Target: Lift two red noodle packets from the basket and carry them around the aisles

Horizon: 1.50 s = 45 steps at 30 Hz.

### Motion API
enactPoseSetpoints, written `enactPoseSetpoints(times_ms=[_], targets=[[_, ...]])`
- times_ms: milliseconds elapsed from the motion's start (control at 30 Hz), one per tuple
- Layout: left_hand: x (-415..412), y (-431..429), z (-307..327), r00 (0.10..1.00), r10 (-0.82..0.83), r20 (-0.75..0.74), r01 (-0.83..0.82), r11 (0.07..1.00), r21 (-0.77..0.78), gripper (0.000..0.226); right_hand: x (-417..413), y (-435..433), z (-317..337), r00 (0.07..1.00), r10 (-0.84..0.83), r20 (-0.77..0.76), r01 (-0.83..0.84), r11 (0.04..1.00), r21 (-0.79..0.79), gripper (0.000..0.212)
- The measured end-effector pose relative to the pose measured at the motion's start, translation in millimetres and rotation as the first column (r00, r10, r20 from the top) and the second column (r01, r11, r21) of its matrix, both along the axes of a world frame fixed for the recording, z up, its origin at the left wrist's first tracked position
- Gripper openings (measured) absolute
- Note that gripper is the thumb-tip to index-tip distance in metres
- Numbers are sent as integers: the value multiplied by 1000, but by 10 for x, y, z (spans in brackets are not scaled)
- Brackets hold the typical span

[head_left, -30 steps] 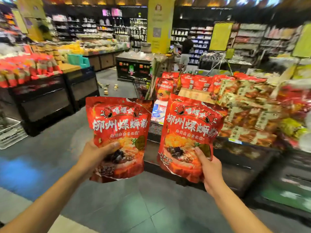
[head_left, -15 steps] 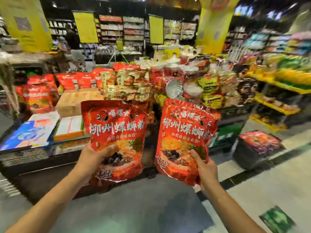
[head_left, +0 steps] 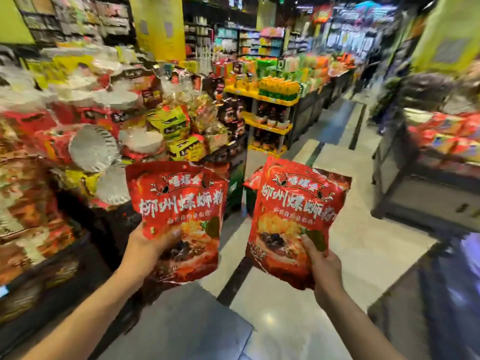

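Observation:
Two identical red noodle packets with white Chinese lettering are held up in front of me. My left hand (head_left: pixel 148 245) grips the lower left corner of the left packet (head_left: pixel 181 201), thumb across its front. My right hand (head_left: pixel 323 263) grips the lower right part of the right packet (head_left: pixel 296 211), thumb on its front too. Both packets stand upright, a little apart, above the shop floor.
A heaped display of packaged goods (head_left: pixel 85 136) fills the left side. Yellow shelves with bottles and cartons (head_left: pixel 270 110) stand straight ahead beside an aisle (head_left: pixel 335 133). Another dark display stand with red packets (head_left: pixel 441 157) is on the right.
The view has swung further to the right, bringing the aisle and yellow shelves into sight. Both hands keep the same grip on their packets.

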<state>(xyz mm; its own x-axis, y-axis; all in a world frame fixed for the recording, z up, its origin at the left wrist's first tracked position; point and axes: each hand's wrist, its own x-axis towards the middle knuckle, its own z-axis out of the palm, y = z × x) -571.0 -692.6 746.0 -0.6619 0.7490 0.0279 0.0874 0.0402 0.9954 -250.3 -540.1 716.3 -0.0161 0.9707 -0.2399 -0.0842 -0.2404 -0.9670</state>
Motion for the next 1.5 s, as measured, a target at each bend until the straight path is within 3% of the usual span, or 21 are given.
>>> enactPoseSetpoints(times_ms=[100,233,367,467,600,700,767,933,1067,1300,1400,1500], targets=[[-107,813,19,991,-130,-13,129,991,-24,49,77,397,-4,994,-106,-10,106,994,-7,103],[-62,1820,0,953,-302,-19,300,952,-66,51,246,839,-17,969,-247,-11,246,969,-18,63],[184,2751,-38,899,-438,-1,436,897,-73,49,540,1334,-56,928,-372,-8,372,928,-25,43],[411,3424,-125,867,-498,24,498,865,-50,55,818,1775,-120,899,-438,-3,438,898,-43,57],[761,4297,-177,854,-518,53,520,853,-39,64,1192,2484,-169,873,-488,23,488,872,-21,62],[936,4929,-227,857,-514,41,515,856,-39,84,1461,3099,-152,875,-482,47,483,875,-17,37],[1062,5328,-211,876,-480,53,482,874,-54,90,1619,3533,-137,878,-476,50,478,878,-28,36],[1278,6228,-109,905,-423,49,425,902,-73,60,1752,4586,-74,903,-428,34,429,902,-38,54],[1229,6917,-143,925,-378,42,380,923,-64,43,1679,5433,-97,921,-389,21,390,920,-33,41],[832,8274,-292,941,-333,52,336,941,-53,59,1334,6983,-171,936,-345,63,348,936,-49,50],[641,8827,-298,943,-325,71,328,943,-49,49,1151,7612,-158,942,-330,69,334,941,-50,52],[471,9349,-303,940,-335,68,340,938,-67,57,981,8187,-164,942,-326,73,330,942,-59,47]])
